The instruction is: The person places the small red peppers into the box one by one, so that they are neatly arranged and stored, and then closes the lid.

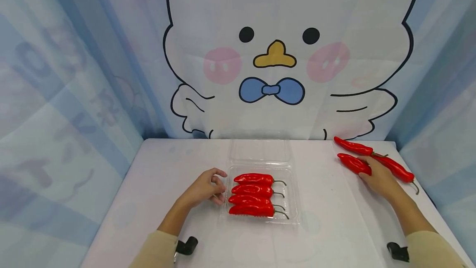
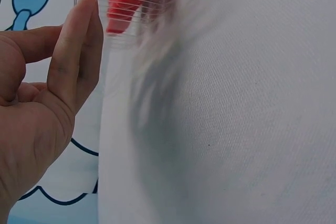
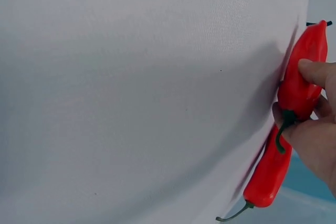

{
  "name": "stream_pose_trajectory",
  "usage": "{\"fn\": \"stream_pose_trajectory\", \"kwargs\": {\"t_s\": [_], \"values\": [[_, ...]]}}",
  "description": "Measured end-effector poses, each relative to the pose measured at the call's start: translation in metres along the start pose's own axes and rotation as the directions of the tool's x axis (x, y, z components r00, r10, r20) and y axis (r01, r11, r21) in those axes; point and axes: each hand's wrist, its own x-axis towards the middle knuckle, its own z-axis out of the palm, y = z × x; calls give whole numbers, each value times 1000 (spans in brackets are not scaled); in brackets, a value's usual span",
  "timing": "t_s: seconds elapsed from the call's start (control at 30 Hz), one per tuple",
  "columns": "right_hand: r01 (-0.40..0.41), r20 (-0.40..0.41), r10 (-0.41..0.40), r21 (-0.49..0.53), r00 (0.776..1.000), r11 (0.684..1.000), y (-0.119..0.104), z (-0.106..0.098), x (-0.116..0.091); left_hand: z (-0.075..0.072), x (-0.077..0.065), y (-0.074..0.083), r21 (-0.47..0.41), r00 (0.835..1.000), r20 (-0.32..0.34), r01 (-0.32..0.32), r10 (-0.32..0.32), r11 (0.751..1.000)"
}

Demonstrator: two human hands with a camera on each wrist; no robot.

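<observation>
My right hand (image 1: 378, 179) pinches a red chili pepper (image 1: 351, 163) at the table's back right. In the right wrist view, thumb and fingers clasp this pepper (image 3: 300, 90) near its green stem. Two more red peppers lie right by that hand, one behind it (image 1: 353, 147) and one to its right (image 1: 399, 169). My left hand (image 1: 205, 186), fingers loosely bent and holding nothing, hovers at the left side of a clear plastic container (image 1: 293, 202). Several red peppers (image 1: 253, 190) lie inside in a row, stems to the right. Left wrist view: fingertips close to the container's ribbed wall (image 2: 123, 39).
The container's transparent lid (image 1: 260, 151) is folded back toward the rear edge of the white-covered table (image 1: 323, 222). Behind stands a curtain (image 1: 275, 123) with a cartoon bird, and pale blue curtains (image 1: 67, 94) flank both sides.
</observation>
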Motion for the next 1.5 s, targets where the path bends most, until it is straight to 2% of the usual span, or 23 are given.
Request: {"fn": "stream_pose_trajectory", "kwargs": {"t_s": [0.27, 0.6, 0.93, 1.2, 1.5], "values": [[28, -11, -28, 8, 1000, 1000, -3, -2, -6, 2, 3, 0, 3, 1000, -9, 3, -3, 1000], [141, -54, -142, -31, 988, 990, -19, -3, -12, 5, 2, 1, -2, 1000, -17, 9, -9, 1000], [221, -89, -224, -44, 971, 974, -45, -5, -20, 5, 1, 1, -7, 1000, -21, 10, -10, 1000], [275, -58, -276, -23, 960, 961, -74, -8, -26, 5, 2, 0, 3, 1000, -18, 13, -13, 1000], [345, -27, -347, -53, 937, 937, -100, -12, -26, 6, 2, 3, 6, 1000, -17, 6, -6, 1000]]}}
